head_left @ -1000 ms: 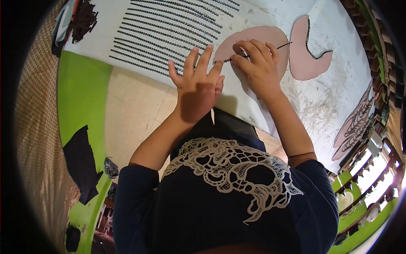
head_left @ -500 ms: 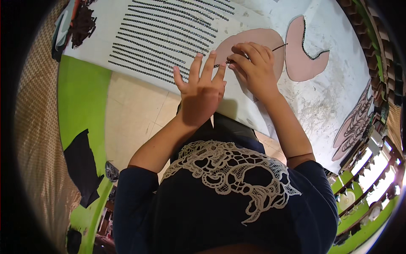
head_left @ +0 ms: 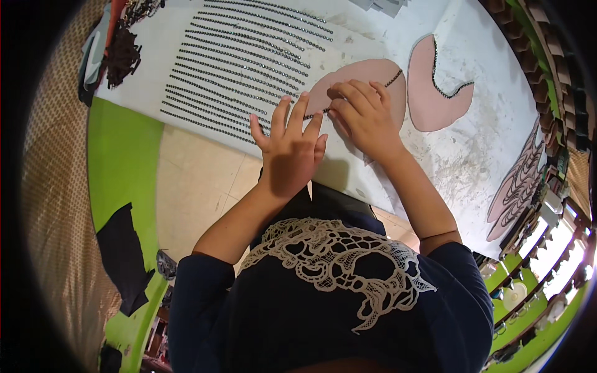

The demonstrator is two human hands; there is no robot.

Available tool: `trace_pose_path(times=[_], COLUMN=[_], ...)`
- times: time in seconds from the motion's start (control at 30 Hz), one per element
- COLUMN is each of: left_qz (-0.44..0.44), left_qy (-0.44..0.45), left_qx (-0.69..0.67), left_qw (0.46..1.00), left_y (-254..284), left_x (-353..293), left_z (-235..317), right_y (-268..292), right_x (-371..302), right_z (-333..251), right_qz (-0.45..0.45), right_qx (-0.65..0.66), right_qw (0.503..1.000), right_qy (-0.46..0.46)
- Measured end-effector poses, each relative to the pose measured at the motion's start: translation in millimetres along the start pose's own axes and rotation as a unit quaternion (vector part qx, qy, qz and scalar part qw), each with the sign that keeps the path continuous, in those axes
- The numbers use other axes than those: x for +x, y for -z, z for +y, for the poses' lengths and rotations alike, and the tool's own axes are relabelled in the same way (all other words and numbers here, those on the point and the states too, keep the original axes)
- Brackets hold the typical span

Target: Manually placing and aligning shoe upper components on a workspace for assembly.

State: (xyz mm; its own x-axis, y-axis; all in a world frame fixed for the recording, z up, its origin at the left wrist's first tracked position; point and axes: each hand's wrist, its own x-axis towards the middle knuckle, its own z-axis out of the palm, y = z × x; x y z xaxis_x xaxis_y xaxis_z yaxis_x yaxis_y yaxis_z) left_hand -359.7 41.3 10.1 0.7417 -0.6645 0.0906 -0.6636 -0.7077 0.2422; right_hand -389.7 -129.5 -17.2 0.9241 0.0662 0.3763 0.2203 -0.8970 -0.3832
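A pale pink curved piece [head_left: 323, 93] lies flat on the white table. Across it runs a strand of dark shiny beads [head_left: 393, 77], whose middle is hidden under my right hand [head_left: 367, 124]. The fingers of that hand are bent and closed at the strand, near the piece's lower left edge. My left hand [head_left: 291, 152] hovers at the strand's left end, fingers spread, its index fingertip close to the beads; whether it touches them I cannot tell. Another pink curved piece [head_left: 426, 102], lined with dark beads along its inner edge, lies to the right.
Several rows of dark bead strands [head_left: 239, 68] cover the table's left part. A bundle of dark brown strips [head_left: 122, 59] lies at the far left corner. Pink pieces with dark looping lines [head_left: 513, 186] lie along the right edge. Grey flat pieces [head_left: 385, 6] sit at the back.
The view has shifted, so the table and pieces appear lower. My right hand has slid slightly relative to the strand, and more of its right end shows. My left hand stays spread.
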Motion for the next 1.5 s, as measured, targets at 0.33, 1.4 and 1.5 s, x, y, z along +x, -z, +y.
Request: trace_pose_path(times=[0.33, 1.4, 1.5], left_qz=[-0.016, -0.039, -0.047], left_qy=[-0.018, -0.038, -0.037], left_qx=[-0.015, -0.009, -0.011], left_qw=[1.0, 0.999, 0.998], left_y=[1.1, 2.9, 4.5], left_x=[-3.8, 8.1, 8.9], left_z=[-8.0, -8.9, -8.0], right_y=[2.5, 14.3, 15.3], right_x=[-7.5, 18.3, 15.6], right_z=[7.9, 6.1, 10.8], right_qz=[-0.008, -0.118, -0.123], right_qx=[-0.037, 0.074, 0.055], right_qw=[0.999, 0.973, 0.977], right_qy=[0.001, -0.185, -0.163])
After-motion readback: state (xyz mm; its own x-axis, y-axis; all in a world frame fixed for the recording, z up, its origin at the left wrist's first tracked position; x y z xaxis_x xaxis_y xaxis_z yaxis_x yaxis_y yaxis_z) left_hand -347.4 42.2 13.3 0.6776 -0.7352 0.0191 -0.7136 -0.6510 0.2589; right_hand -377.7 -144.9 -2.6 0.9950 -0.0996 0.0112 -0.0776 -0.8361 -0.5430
